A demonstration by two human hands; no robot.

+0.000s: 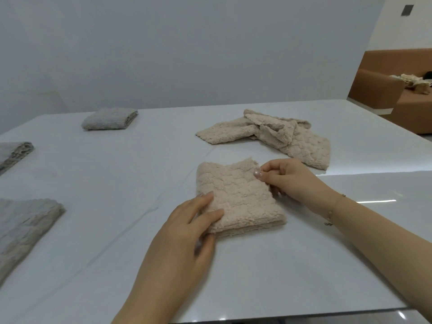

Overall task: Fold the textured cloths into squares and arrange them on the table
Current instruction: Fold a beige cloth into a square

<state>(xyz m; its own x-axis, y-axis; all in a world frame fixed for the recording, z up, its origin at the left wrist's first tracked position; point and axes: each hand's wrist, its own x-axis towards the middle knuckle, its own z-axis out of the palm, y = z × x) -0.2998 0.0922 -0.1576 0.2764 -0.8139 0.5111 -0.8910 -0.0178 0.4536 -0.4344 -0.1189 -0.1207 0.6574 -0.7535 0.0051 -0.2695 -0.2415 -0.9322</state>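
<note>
A beige textured cloth (240, 197) lies folded into a rough square near the middle of the white table (117, 171). My left hand (187, 232) rests flat on its near left corner, fingers spread over the fabric. My right hand (289, 178) pinches the cloth's far right edge between thumb and fingers. Behind it an unfolded beige cloth (275, 136) lies crumpled. Three folded grey cloths sit to the left: one at the back (109, 118), one at the left edge (14, 153), one at the near left (23, 228).
The table's near edge runs along the bottom right. A brown sofa (397, 94) with a pile of pale cloths (413, 83) stands beyond the table's far right corner. A plain wall backs the table.
</note>
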